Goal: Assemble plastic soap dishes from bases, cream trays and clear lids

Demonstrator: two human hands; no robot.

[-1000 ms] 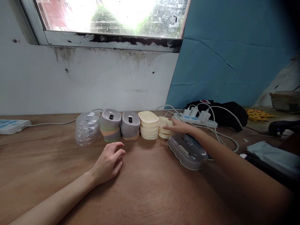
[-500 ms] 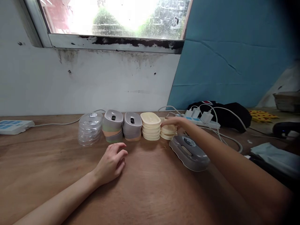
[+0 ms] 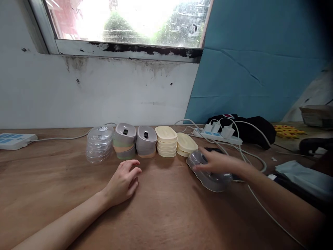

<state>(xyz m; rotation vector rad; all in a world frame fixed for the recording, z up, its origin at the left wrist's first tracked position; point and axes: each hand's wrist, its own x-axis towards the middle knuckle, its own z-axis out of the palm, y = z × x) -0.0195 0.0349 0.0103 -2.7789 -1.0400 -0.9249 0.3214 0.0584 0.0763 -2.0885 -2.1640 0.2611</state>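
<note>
My left hand point(image 3: 126, 182) rests on the brown table, fingers loosely bent and apart, holding nothing. Blurred by motion, my right hand point(image 3: 214, 161) is over a grey slotted box with a clear plastic cover point(image 3: 214, 182), its thumb and fingers spread. Whether it touches the cover I cannot tell. Just left of that box is a short stack of cream lids point(image 3: 186, 143), beside a taller cream stack point(image 3: 166, 137). Further left stand two stacks of grey slotted boxes, one point(image 3: 146, 139) beside another point(image 3: 125, 137), then a stack of clear covers point(image 3: 100, 142).
White power strips lie at the far left point(image 3: 15, 140) and back right point(image 3: 234, 139), the right one with plugged-in chargers and cables. Behind it is a black cloth item point(image 3: 257, 130). A pale plastic packet point(image 3: 307, 175) and a yellow object point(image 3: 288, 131) are at the right.
My right hand has left the short cream stack and come toward me, over the covered grey box. A cream lid now lies on top of that stack. My left hand stays put.
</note>
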